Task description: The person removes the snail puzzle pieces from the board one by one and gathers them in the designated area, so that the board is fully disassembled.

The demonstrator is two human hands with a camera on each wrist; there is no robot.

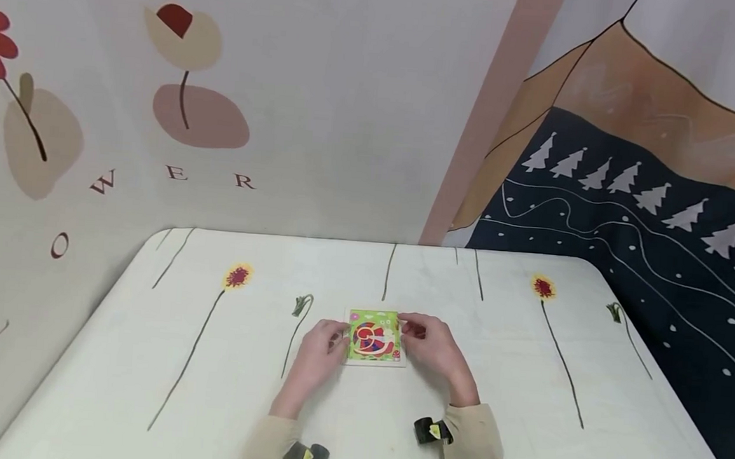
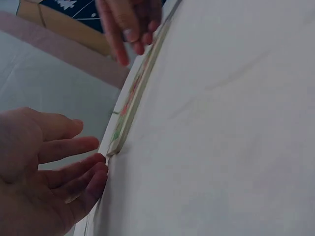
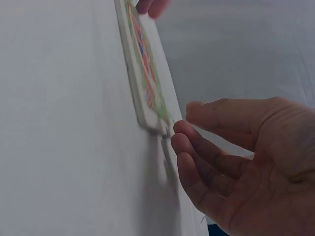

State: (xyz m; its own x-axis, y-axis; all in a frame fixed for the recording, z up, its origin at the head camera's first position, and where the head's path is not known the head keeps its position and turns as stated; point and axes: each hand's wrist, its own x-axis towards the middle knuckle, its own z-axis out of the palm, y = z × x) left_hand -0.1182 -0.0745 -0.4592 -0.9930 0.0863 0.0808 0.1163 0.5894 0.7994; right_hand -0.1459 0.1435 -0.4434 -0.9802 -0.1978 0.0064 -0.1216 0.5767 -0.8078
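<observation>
A small square picture board, green with a red and blue spiral like a snail's shell and a pale rim, lies flat on the table. At its left edge is my left hand, fingers relaxed and slightly bent. My right hand is by the right edge, with its fingertips near the upper right corner. In the left wrist view the board shows edge-on, and the left fingers are apart from each other beside its end. The right wrist view has loosely bent right fingers close to the board's corner; contact is hard to tell.
A white cloth printed with flowers and stems covers the table. Behind it hangs a pale wall cloth with flower shapes and letters. At the right is a dark cloth with printed trees. Black wrist devices sit by both sleeves.
</observation>
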